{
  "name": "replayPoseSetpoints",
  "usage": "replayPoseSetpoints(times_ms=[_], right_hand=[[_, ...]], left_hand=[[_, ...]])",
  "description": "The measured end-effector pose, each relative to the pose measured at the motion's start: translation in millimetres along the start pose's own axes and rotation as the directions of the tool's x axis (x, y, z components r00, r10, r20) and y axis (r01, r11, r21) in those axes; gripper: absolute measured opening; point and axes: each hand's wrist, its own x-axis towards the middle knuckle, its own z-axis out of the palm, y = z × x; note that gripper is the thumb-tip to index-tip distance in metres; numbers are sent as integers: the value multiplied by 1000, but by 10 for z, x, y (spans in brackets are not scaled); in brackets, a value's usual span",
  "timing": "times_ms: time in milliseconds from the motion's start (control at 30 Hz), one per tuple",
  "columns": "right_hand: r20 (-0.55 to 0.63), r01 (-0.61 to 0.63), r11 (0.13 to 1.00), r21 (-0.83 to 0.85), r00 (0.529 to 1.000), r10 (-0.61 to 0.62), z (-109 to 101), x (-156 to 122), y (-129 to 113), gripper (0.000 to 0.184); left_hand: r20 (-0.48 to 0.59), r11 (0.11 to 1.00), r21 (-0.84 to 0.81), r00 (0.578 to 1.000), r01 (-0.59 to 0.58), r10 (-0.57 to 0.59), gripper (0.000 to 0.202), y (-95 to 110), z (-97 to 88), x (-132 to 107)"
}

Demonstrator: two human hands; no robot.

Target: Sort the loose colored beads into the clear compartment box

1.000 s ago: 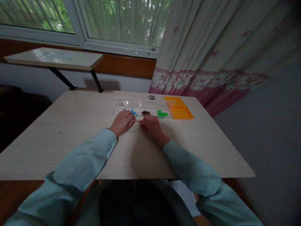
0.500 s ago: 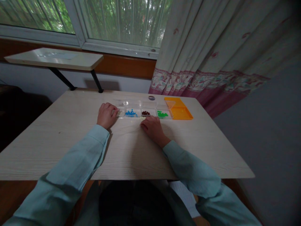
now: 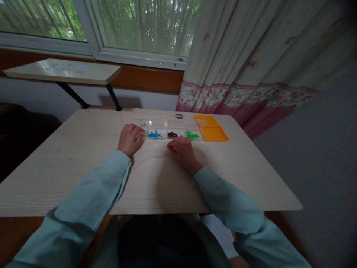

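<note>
A row of small clear plastic boxes (image 3: 155, 139) with raised clear lids lies near the far side of the table. Blue pieces (image 3: 154, 134), dark red-brown pieces (image 3: 172, 134) and green pieces (image 3: 192, 135) sit in separate boxes. At the leftmost box my left hand (image 3: 129, 139) rests with curled, closed fingers; what they hold, if anything, is hidden. My right hand (image 3: 182, 150) is on the table in front of the red-brown box, its fingers pinched together beside small pale bits (image 3: 169, 140). Anything between those fingertips is too small to make out.
An orange open case (image 3: 213, 129) lies right of the boxes, and a dark round spot (image 3: 179, 116) shows behind them. A raised shelf (image 3: 64, 70) on black legs stands at the back left. Curtains (image 3: 217, 74) hang past the table's (image 3: 111, 197) far edge.
My left hand has shifted slightly right, further over the leftmost box. The right hand stays in nearly the same place, its fingertips moving slightly. The boxes have not visibly moved.
</note>
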Motion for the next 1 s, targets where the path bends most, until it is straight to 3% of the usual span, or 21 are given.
replayPoseSetpoints(times_ms=[133,267,433,533,667,1000], right_hand=[[-129,83,997,12,988,-80,20,-6,-11,20],[-217,146,989,-6,966,-144,44,-21,-20,21],[-244,166,986,0,956,-161,63,-36,-28,19],[-204,150,988,25,969,-141,41,-47,-47,20],[-105,94,994,49,991,-89,-8,-64,-64,23],[-55,108,991,81,993,-104,-1,-70,-47,29]], left_hand=[[72,985,-91,985,-147,154,27,266,18,-20],[170,940,-192,933,-283,316,27,499,27,-40],[221,893,-318,891,-318,396,26,606,20,-64],[225,852,-446,887,-273,402,26,596,32,-74],[235,794,-592,912,-139,335,30,575,50,-75],[263,697,-716,940,38,219,33,541,77,-77]])
